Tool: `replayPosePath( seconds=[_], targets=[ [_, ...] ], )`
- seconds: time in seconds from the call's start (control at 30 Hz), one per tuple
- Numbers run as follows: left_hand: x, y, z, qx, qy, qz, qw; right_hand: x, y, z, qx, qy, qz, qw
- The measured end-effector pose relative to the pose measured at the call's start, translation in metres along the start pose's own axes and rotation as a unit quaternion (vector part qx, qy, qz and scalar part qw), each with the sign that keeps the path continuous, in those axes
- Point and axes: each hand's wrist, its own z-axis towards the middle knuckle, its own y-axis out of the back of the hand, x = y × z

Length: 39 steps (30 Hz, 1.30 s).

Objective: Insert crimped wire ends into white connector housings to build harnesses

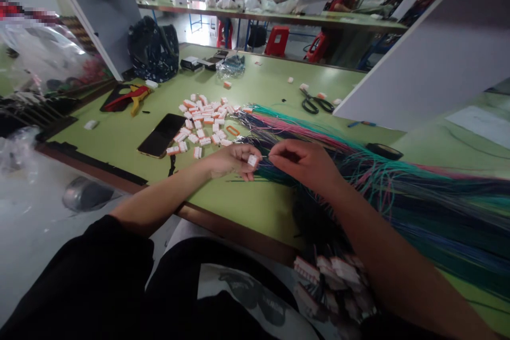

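My left hand (235, 160) pinches a small white connector housing (252, 160) between its fingertips, just above the green table. Close to its right, my right hand (298, 159) has thumb and forefinger pressed together on a thin wire (265, 156), whose tip points at the connector. Whether the tip touches the connector I cannot tell. Behind my left hand lies a loose pile of white and orange connector housings (207, 117). Long bundles of green, pink and dark wires (303, 130) run under and past my right hand to the right side.
A phone (162, 135) lies left of the pile, with red and yellow pliers (129, 98) beyond it. Black scissors (314, 102) and a tape roll (384, 151) lie to the right. Wired connectors (330, 276) hang by the table's front edge. A slanted white panel (422, 53) rises at right.
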Motion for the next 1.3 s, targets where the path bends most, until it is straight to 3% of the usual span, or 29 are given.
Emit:
replayPosePath(
  seconds=[0.2,0.43,0.73,1.03,1.3],
  targets=[
    [0.002,0.002,0.001,-0.01,-0.011,-0.004,1.0,-0.013,-0.002,0.003,0.026,-0.031,-0.105,0.994],
    [0.003,0.002,0.003,-0.009,-0.019,-0.003,1.0,-0.014,-0.007,0.004,0.064,-0.028,-0.152,0.986],
    [0.004,-0.002,0.002,-0.024,-0.023,-0.009,0.999,-0.008,-0.016,0.003,0.04,-0.049,-0.222,0.973],
    [0.004,-0.013,0.003,-0.097,-0.045,0.04,0.993,-0.01,-0.022,0.001,0.033,-0.066,-0.21,0.975],
    [0.0,-0.021,-0.002,-0.137,-0.047,0.075,0.987,-0.014,-0.028,0.0,0.024,-0.023,-0.187,0.982]
  ],
)
